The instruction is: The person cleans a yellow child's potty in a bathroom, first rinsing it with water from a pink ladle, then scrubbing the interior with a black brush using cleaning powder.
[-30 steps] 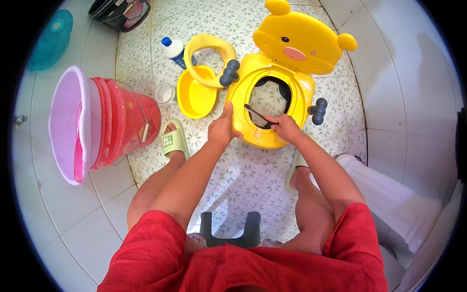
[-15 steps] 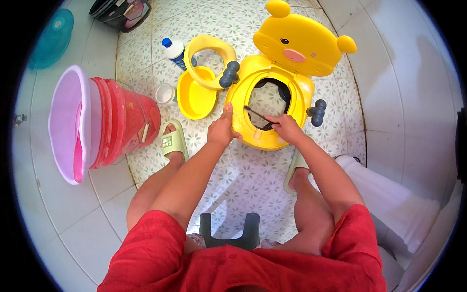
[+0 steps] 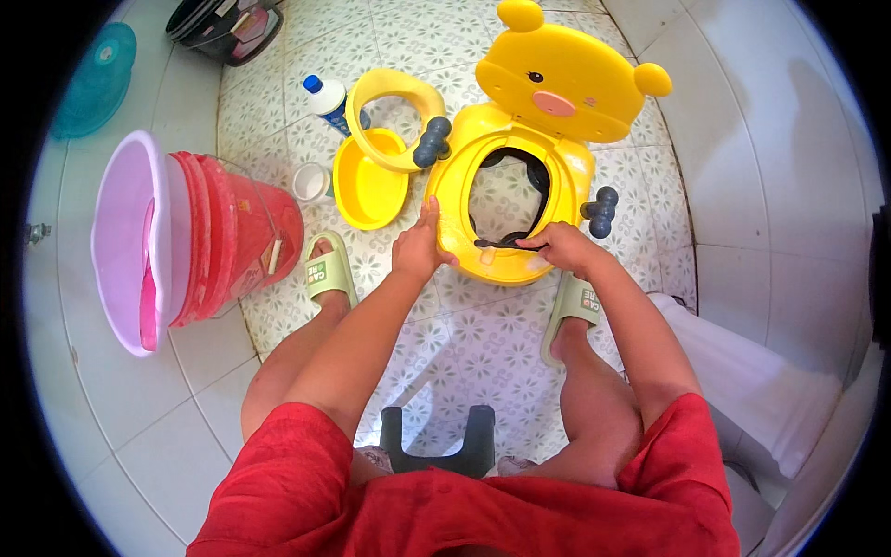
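Note:
A yellow child's potty chair (image 3: 453,223) stands on the floor in front of me, its animal-face lid (image 3: 566,79) raised at the back. My left hand (image 3: 419,243) grips the left front of its rim, fingers up along the side and thumb toward the front. In my right hand (image 3: 568,249) is a thin dark brush (image 3: 506,245), like a toothbrush, lying across the front edge of the seat opening. Its bristles are too small to make out. Left of the chair are a loose yellow seat ring (image 3: 367,97) and a yellow potty bowl (image 3: 371,190), the ring partly over the bowl.
A blue-capped white bottle (image 3: 325,96) and a white cup (image 3: 312,182) stand beside the bowl. At the left are a red bucket (image 3: 237,232) and a lilac basin (image 3: 116,251). A dark bucket (image 3: 209,28) is farther back. Dark stool (image 3: 445,461) below me; white tiled wall right.
The brush has moved from the left inner side of the opening to its front edge, now lying nearly level. My right hand has shifted slightly right; my left hand keeps its grip.

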The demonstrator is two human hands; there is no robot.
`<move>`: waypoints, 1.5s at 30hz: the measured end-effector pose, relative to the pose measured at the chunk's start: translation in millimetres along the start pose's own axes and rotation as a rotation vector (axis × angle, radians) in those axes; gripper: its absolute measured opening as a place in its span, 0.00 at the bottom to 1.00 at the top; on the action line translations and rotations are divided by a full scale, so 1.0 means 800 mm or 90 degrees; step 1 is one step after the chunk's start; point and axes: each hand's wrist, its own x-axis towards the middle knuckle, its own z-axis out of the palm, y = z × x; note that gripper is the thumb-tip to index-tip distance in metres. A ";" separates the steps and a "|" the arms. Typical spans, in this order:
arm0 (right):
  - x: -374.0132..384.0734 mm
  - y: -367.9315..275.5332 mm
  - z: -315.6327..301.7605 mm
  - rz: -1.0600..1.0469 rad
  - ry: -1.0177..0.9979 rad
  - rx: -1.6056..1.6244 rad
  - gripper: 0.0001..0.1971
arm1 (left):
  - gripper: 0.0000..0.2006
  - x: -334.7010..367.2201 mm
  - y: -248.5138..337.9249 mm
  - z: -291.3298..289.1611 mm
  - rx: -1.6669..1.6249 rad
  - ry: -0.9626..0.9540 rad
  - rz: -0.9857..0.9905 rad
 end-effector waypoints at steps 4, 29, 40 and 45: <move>0.006 0.004 0.008 -0.007 0.049 0.054 0.24 | 0.57 0.004 0.010 -0.001 -0.008 -0.013 -0.004; 0.014 -0.009 0.026 0.016 0.099 0.145 0.22 | 0.58 0.002 0.003 0.003 -0.002 0.002 0.010; 0.032 -0.022 0.040 0.063 0.182 0.181 0.19 | 0.59 0.008 -0.004 0.009 0.000 -0.019 0.012; 0.014 -0.008 0.029 0.058 0.105 0.137 0.19 | 0.59 0.007 -0.004 0.009 0.004 -0.019 0.012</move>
